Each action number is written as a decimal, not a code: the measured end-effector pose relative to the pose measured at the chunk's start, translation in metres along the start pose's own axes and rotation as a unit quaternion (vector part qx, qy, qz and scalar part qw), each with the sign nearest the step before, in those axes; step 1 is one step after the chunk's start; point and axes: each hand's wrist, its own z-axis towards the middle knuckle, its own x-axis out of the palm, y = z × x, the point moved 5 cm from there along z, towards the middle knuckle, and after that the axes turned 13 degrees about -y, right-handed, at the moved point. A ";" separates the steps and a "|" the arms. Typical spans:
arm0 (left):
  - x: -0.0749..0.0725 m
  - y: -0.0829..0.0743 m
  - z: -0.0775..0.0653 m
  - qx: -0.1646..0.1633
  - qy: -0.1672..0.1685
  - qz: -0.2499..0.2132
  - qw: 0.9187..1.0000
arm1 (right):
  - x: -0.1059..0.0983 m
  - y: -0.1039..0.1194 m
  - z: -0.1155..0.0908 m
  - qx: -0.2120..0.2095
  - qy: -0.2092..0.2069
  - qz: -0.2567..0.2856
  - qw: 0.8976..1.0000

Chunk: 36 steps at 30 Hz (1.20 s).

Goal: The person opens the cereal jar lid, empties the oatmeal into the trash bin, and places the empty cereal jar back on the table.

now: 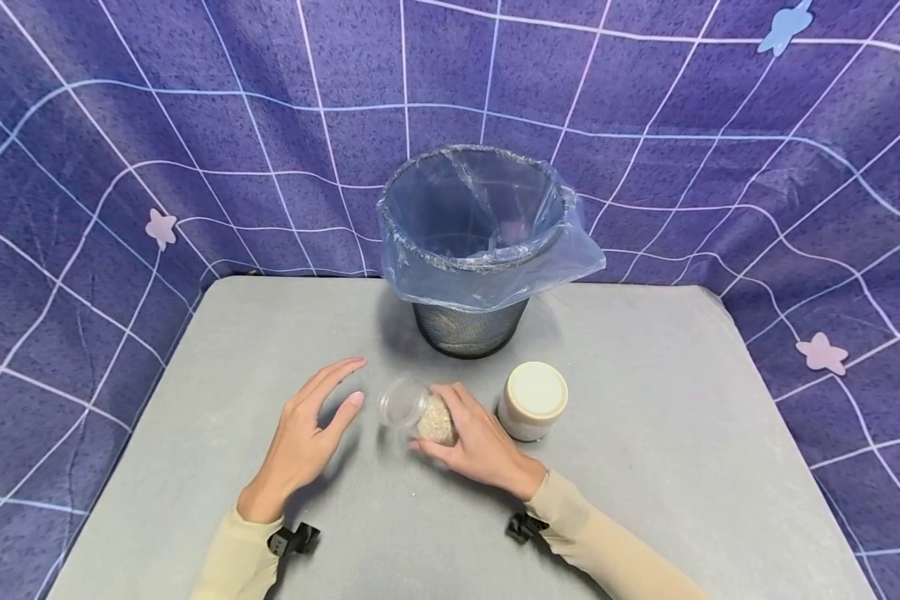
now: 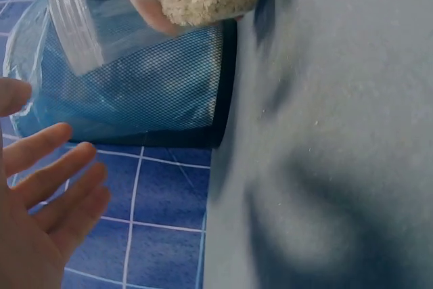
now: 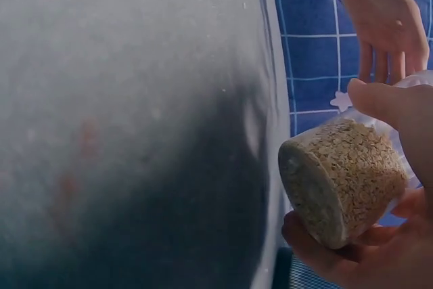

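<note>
My right hand (image 1: 483, 442) grips a clear plastic jar (image 1: 402, 404) partly filled with pale oat flakes (image 1: 437, 421). The jar is tilted, its threaded mouth pointing left and its base towards the right wrist. In the right wrist view, thumb and fingers wrap round the jar (image 3: 348, 177), above the table. My left hand (image 1: 300, 437) stands apart to the left of the mouth, fingers extended and thumb spread, holding nothing. In the left wrist view the left palm (image 2: 34, 214) is seen with its fingers loosely straight.
Behind the hands stands a mesh waste bin (image 1: 468, 329) with a blue plastic liner (image 1: 457, 279) folded over its rim. A second jar with a cream lid (image 1: 537, 390) is upright just right of my right hand. Purple gridded fabric (image 1: 307, 192) borders the grey table (image 1: 645, 467).
</note>
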 end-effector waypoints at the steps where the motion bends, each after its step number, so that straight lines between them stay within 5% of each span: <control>1: -0.001 -0.001 0.001 0.006 0.002 -0.002 1.000 | -0.001 0.001 0.000 -0.005 0.000 -0.004 1.000; 10: -0.001 -0.012 0.009 0.093 0.038 0.005 0.995 | -0.004 0.009 -0.002 -0.026 0.009 -0.011 1.000; 16: 0.002 -0.020 0.009 0.173 0.091 0.063 0.979 | -0.007 0.014 -0.003 -0.031 0.021 -0.003 0.999; 21: 0.005 -0.022 0.007 0.198 0.118 0.079 0.970 | -0.007 0.016 -0.002 -0.026 0.030 0.001 0.999; 36: 0.015 -0.016 0.003 0.240 0.074 0.034 0.967 | -0.007 0.018 -0.001 -0.009 0.051 0.026 0.998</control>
